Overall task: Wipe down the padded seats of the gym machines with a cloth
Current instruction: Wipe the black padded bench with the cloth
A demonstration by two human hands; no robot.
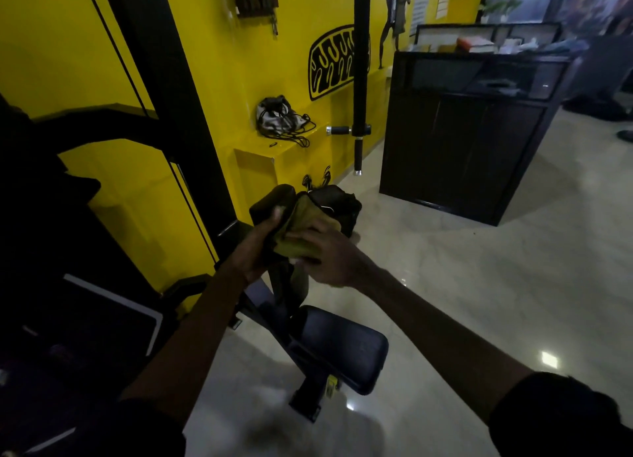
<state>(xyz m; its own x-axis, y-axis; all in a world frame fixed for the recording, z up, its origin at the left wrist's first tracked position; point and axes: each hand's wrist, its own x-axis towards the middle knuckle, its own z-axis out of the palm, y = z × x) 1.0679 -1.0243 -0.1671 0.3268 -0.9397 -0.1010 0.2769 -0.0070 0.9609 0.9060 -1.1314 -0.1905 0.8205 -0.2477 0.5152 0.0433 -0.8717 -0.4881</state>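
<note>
A yellow-green cloth (301,227) lies against a black padded roller (270,200) of the machine, about mid-frame. My left hand (262,247) grips the left side of that pad, thumb up on its top. My right hand (325,258) presses the cloth onto the pad, fingers curled over the cloth. A second black roller pad (337,203) sits just behind, to the right. Lower down, the machine's black padded seat (346,347) sticks out toward the floor, bare and untouched.
A thick black machine frame (161,80) runs up the yellow wall (239,80) on the left. A black hanging bar with handles (359,80) drops ahead. A dark cabinet (472,141) stands right of it. A bag lies on the yellow ledge (281,117). Glossy pale floor (479,268) spreads right.
</note>
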